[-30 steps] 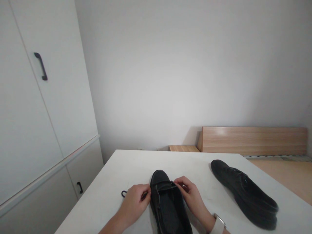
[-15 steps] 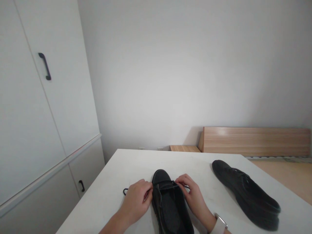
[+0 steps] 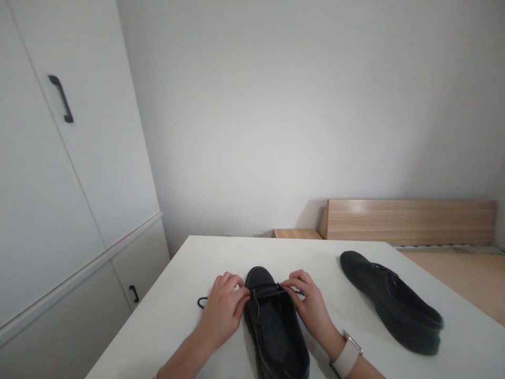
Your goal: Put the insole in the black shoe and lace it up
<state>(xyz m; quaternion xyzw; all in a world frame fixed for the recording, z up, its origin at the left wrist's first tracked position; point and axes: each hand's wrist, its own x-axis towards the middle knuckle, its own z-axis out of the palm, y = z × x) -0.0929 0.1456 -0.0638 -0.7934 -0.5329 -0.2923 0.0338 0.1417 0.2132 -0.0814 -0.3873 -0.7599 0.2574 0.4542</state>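
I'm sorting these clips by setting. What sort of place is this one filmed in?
Most likely a bedroom at home: a wooden bed frame stands against the wall, and a white wardrobe fills the left side. Both hands work at a black shoe on a white table.

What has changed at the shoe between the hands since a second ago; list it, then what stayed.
Little moved. The left hand opened its fingers slightly over the lace; the right hand keeps pinching it at the near shoe. The view shifted a bit. The second shoe, lace end and table stayed put.
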